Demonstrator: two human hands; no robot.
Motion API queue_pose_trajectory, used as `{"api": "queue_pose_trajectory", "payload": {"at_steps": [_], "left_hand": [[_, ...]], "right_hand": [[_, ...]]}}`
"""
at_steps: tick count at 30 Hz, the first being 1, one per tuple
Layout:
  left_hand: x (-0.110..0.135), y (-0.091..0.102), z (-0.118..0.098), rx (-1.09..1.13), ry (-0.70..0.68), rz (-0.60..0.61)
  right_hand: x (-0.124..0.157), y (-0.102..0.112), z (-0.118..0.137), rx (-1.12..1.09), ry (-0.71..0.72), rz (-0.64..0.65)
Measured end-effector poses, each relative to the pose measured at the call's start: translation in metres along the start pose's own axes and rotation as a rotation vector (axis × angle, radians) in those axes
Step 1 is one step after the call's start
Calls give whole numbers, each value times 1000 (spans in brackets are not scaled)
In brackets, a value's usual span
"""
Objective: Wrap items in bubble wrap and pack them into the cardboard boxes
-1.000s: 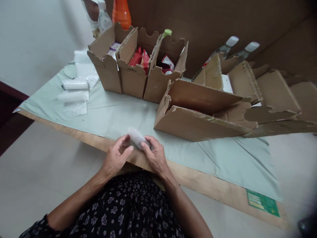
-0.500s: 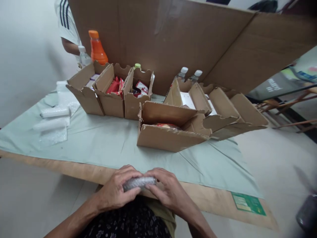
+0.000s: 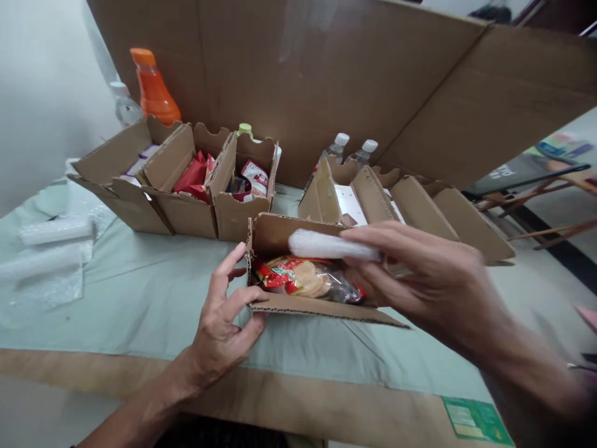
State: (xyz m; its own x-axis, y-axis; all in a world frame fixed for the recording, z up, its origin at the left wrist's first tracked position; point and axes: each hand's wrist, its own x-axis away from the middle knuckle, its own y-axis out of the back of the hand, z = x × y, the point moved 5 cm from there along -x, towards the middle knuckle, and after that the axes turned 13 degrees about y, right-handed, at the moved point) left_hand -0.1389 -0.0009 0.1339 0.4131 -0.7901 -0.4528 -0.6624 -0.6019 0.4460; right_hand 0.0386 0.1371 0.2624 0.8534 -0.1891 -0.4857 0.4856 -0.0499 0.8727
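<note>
Handling of a bubble-wrap roll (image 3: 321, 244) above an open carton (image 3: 326, 306), as seen from beside the bench (image 3: 345, 392). The right hand (image 3: 396, 264), at centre right of the frame, is nearly closed, thumb and fingers pinching the right end of the roll; the other end points left and is free. The left hand (image 3: 233, 305), just left of centre, is half curled about the carton's near left corner, one finger over the rim and the thumb outside the front wall, so that it appears to steady the carton. The roll is compact and lies level over the opening, before the back wall; motion blur hides whether it touches the snack packet (image 3: 305, 278) beneath. As to progress, the wrap is already rolled and brought over the carton, and the packet already lies within; the roll is not yet released, and setting it down would seem the part left undone. At the far left, further wrap rolls (image 3: 56, 231) lie on the green cloth (image 3: 172, 298), untouched by either hand. At upper left, three upright cartons (image 3: 193, 214) stand side by side, packets in them, with an orange bottle (image 3: 158, 96) behind.
</note>
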Motion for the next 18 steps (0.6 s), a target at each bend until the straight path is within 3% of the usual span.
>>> {"api": "queue_pose_trajectory", "payload": {"at_steps": [4,7,10,13,16,18], "left_hand": [[3,-4,5,56,3,15],[0,-4,6,71,6,19],[-2,-5,6,64,21,31],[1,-4,10,67,62,8],[8,2,22,97,129,-58],[16,7,32,133,180,-75]], "right_hand": [[-41,-69,-9,40,122,322],[-60,-121,-5,-47,183,511],[-67,-153,-1,-220,218,642],[-61,-138,-7,-342,205,651],[-38,-73,-17,-329,76,438],[-4,-21,-20,-229,-84,244]]}}
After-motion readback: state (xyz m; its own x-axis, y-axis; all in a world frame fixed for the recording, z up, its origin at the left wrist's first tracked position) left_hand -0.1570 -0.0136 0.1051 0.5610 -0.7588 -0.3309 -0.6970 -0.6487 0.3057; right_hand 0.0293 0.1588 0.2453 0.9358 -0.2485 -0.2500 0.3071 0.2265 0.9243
